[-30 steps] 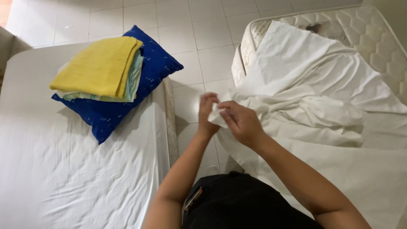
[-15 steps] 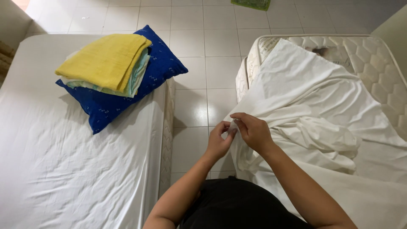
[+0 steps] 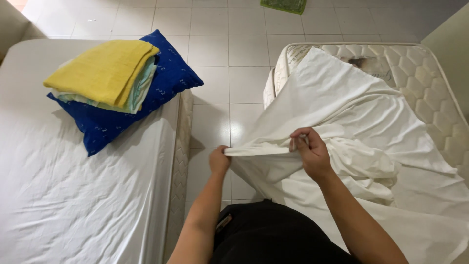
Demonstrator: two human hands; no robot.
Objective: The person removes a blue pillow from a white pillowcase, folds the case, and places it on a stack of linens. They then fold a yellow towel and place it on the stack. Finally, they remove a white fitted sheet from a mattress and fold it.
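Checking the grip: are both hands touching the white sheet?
Touching. The head view shows the left hand and right hand pinching the white sheet's edge between them.

Head camera looks steeply down, close above hands (image 3: 264,156).

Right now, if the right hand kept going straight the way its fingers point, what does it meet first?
The right hand points left along the stretched edge of the white sheet. First in that line is the left hand, gripping the same edge. Depth looks similar, though one view cannot confirm it.
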